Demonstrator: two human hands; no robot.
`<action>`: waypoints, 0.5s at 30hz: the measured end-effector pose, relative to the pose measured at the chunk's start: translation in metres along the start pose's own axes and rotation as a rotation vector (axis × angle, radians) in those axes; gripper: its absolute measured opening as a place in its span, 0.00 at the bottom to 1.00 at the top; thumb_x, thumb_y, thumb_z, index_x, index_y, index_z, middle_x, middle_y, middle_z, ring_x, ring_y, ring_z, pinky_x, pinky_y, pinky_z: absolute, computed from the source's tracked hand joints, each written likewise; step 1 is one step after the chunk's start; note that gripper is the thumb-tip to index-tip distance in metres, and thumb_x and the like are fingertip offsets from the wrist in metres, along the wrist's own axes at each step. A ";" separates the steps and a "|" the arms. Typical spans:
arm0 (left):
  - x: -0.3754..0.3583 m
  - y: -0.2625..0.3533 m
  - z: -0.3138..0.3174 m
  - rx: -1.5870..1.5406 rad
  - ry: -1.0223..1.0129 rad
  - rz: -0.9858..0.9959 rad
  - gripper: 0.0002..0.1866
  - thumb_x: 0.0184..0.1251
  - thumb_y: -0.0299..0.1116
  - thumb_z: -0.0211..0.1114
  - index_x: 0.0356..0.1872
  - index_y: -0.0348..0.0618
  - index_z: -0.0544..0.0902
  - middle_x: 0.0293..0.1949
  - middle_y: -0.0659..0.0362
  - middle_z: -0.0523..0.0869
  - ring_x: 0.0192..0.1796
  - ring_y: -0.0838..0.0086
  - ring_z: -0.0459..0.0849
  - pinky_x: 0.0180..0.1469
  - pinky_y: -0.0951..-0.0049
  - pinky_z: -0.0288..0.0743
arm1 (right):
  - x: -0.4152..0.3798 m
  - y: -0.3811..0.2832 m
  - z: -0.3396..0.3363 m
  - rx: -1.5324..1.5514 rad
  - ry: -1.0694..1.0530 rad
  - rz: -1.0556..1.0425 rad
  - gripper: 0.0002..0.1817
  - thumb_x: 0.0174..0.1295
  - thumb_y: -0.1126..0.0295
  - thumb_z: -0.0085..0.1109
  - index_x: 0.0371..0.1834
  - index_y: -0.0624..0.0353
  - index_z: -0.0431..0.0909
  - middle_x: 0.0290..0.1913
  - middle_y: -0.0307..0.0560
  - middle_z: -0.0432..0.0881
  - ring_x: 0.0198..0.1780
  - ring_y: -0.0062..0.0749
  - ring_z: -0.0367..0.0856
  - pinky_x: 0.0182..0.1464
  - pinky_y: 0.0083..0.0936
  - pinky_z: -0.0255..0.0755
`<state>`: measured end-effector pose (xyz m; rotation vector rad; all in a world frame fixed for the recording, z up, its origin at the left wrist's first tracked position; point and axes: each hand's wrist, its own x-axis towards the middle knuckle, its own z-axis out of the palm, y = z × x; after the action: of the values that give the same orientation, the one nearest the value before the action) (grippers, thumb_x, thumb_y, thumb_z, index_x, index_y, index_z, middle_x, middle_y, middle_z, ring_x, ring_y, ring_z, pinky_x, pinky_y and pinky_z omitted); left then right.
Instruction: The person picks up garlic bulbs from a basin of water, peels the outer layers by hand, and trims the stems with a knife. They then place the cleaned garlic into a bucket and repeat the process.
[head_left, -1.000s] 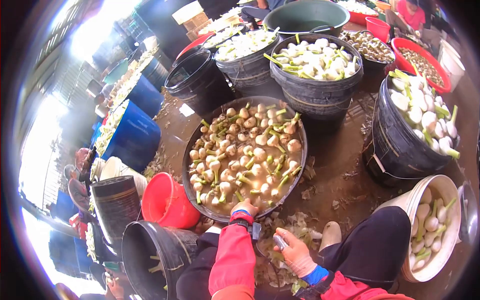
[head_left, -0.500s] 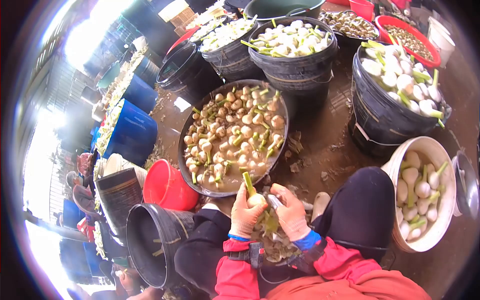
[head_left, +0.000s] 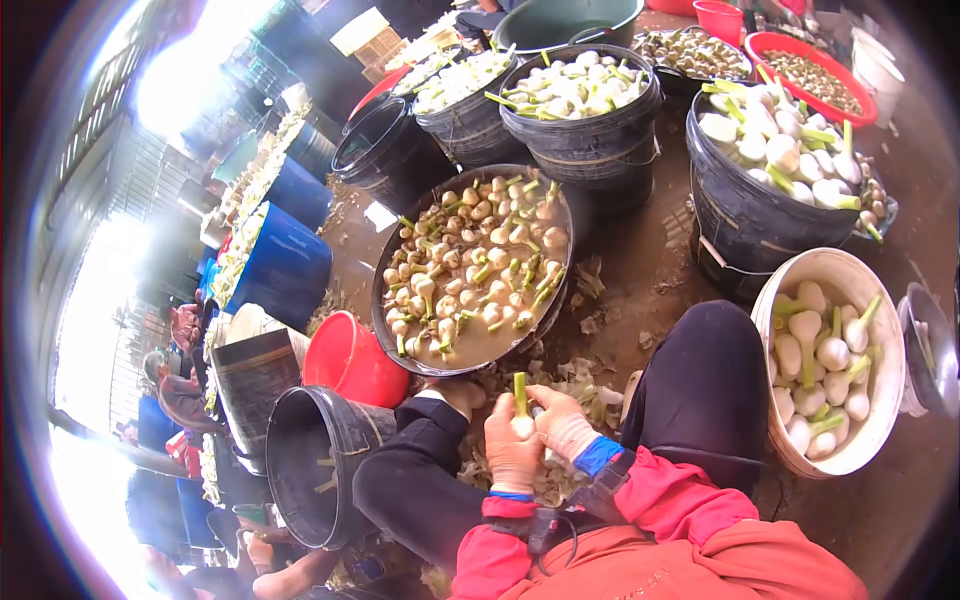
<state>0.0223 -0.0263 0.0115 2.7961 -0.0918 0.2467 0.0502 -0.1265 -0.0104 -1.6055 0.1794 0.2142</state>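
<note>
My left hand (head_left: 512,452), in a pale work glove, is closed round a garlic bulb (head_left: 522,427) whose cut green stem points up. Against that bulb, my gloved right hand (head_left: 563,424) is closed, and whatever its fingers hold is hidden. Both hands are between my knees, above a heap of garlic peelings (head_left: 570,385). Just beyond them stands a wide dark tub (head_left: 381,335) of muddy water with many unpeeled garlic bulbs (head_left: 470,265). To the right, a white bucket (head_left: 893,400) holds peeled garlic bulbs (head_left: 833,352) in water.
Black buckets heaped with white garlic stand ahead (head_left: 580,130) and at right (head_left: 740,225). A red bucket (head_left: 350,360) and a tipped black bucket (head_left: 300,465) are at left, near blue tubs (head_left: 285,265). Other people are at far left (head_left: 185,395). Peelings litter the wet floor.
My hands have come together at the bulb and sit slightly lower and to the right. A small shiny greyish thing at my right fingers is now hidden. The view has shifted slightly.
</note>
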 end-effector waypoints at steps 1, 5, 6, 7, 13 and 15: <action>-0.001 -0.007 0.000 -0.680 -0.020 -0.226 0.32 0.50 0.32 0.66 0.60 0.47 0.67 0.49 0.51 0.75 0.48 0.58 0.76 0.49 0.63 0.73 | 0.001 -0.005 -0.004 0.123 -0.048 -0.005 0.17 0.59 0.77 0.53 0.53 0.61 0.75 0.44 0.48 0.82 0.45 0.25 0.78 0.49 0.22 0.71; 0.001 -0.027 -0.025 -2.130 -0.034 -0.850 0.19 0.58 0.32 0.62 0.53 0.47 0.74 0.44 0.57 0.81 0.42 0.63 0.82 0.35 0.67 0.81 | -0.007 -0.026 -0.013 0.472 -0.249 0.005 0.16 0.61 0.77 0.53 0.54 0.65 0.74 0.46 0.42 0.80 0.47 0.22 0.76 0.51 0.19 0.71; 0.002 -0.026 -0.028 -2.142 -0.034 -0.859 0.18 0.60 0.34 0.62 0.51 0.47 0.74 0.43 0.58 0.81 0.43 0.64 0.82 0.35 0.69 0.80 | -0.008 -0.025 -0.009 0.577 -0.239 0.020 0.17 0.62 0.76 0.54 0.55 0.66 0.73 0.48 0.41 0.79 0.47 0.22 0.76 0.51 0.20 0.71; 0.002 -0.028 -0.028 -2.144 -0.027 -0.859 0.18 0.60 0.34 0.62 0.51 0.47 0.74 0.43 0.58 0.81 0.43 0.64 0.82 0.35 0.69 0.80 | -0.009 -0.025 -0.006 0.683 -0.222 0.041 0.18 0.62 0.75 0.54 0.56 0.67 0.71 0.49 0.41 0.78 0.48 0.22 0.75 0.52 0.20 0.70; -0.011 -0.015 -0.002 -1.064 0.079 -0.277 0.41 0.52 0.37 0.72 0.65 0.37 0.61 0.51 0.51 0.73 0.44 0.64 0.78 0.47 0.72 0.75 | -0.003 -0.011 -0.007 0.458 -0.224 -0.002 0.20 0.61 0.74 0.56 0.56 0.68 0.70 0.48 0.44 0.79 0.48 0.23 0.75 0.52 0.20 0.69; -0.014 -0.013 -0.005 -0.664 0.146 -0.193 0.43 0.49 0.39 0.74 0.65 0.37 0.61 0.50 0.50 0.73 0.45 0.62 0.78 0.47 0.69 0.74 | -0.011 -0.027 -0.010 0.302 -0.167 0.035 0.16 0.59 0.74 0.56 0.50 0.67 0.72 0.45 0.48 0.81 0.46 0.24 0.76 0.49 0.21 0.69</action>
<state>0.0088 -0.0119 0.0095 2.1034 0.1127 0.3050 0.0469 -0.1352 0.0191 -1.2785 0.1052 0.3306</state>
